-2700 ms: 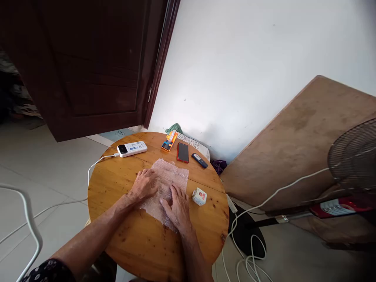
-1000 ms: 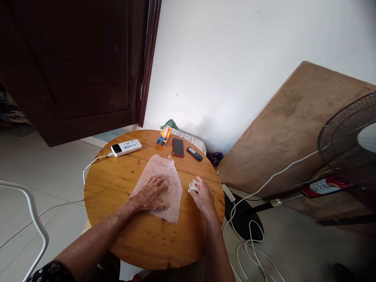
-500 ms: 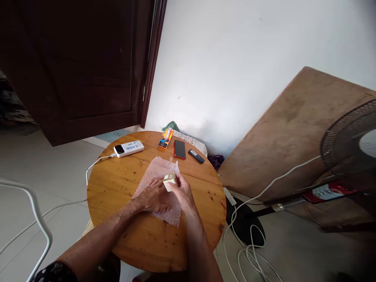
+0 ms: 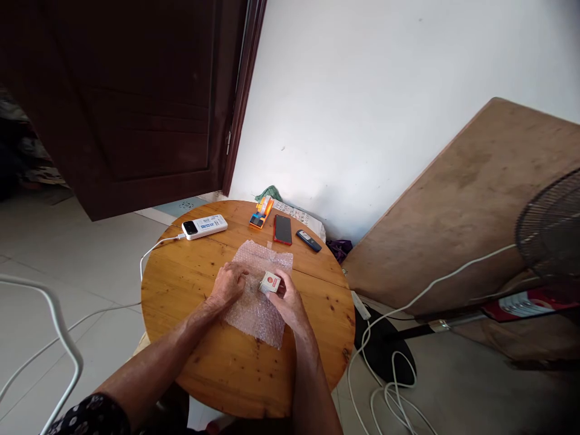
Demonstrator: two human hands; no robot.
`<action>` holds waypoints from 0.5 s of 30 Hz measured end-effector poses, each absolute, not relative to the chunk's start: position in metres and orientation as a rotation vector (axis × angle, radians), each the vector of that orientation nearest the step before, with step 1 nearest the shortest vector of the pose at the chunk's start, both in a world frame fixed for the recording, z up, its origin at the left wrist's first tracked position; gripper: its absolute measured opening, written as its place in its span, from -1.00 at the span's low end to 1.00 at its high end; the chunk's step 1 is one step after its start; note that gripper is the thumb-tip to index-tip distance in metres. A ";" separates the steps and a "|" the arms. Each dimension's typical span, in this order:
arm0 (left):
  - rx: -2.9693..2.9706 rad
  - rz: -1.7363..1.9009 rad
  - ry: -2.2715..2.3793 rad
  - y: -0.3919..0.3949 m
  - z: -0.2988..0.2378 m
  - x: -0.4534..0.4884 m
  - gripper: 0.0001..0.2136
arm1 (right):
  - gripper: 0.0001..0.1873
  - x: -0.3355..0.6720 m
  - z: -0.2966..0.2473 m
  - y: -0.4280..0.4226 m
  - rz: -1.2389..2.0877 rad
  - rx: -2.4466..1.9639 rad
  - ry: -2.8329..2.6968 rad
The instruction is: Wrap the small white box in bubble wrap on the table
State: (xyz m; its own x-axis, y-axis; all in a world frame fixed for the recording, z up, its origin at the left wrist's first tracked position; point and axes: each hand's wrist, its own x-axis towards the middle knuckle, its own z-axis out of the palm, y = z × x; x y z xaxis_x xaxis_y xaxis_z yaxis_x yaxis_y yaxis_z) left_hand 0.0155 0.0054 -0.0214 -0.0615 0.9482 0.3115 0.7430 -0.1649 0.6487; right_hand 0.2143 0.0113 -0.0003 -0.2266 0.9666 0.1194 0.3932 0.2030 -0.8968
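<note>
A sheet of bubble wrap point(image 4: 258, 314) lies flat in the middle of a round wooden table point(image 4: 212, 356). My right hand point(image 4: 286, 302) is closed on a small white box with a red mark point(image 4: 270, 281) and holds it over the sheet's middle. My left hand point(image 4: 228, 284) rests on the sheet's left edge with its fingers curled, just left of the box.
At the table's far side lie a white power bank point(image 4: 203, 226) with its cable, an orange tape dispenser point(image 4: 261, 214), a red-cased phone point(image 4: 283, 229) and a small dark phone point(image 4: 309, 240). A wooden board point(image 4: 457, 199), a fan point(image 4: 550, 235) and floor cables point(image 4: 389, 386) stand right.
My right hand left the sheet, picked up the small box from the table's right side and carried it over the bubble wrap. My left hand stayed on the sheet.
</note>
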 end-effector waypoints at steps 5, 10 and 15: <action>1.950 1.039 1.823 0.005 -0.022 0.015 -0.68 | -0.50 0.213 0.005 0.010 0.867 -1.286 -1.775; 1.957 1.008 1.819 0.005 -0.023 0.015 -0.68 | -0.45 0.202 0.005 0.004 0.849 -1.242 -1.862; 1.952 0.988 1.826 0.005 -0.023 0.015 -0.69 | -0.34 0.198 0.001 0.002 0.803 -1.264 -1.948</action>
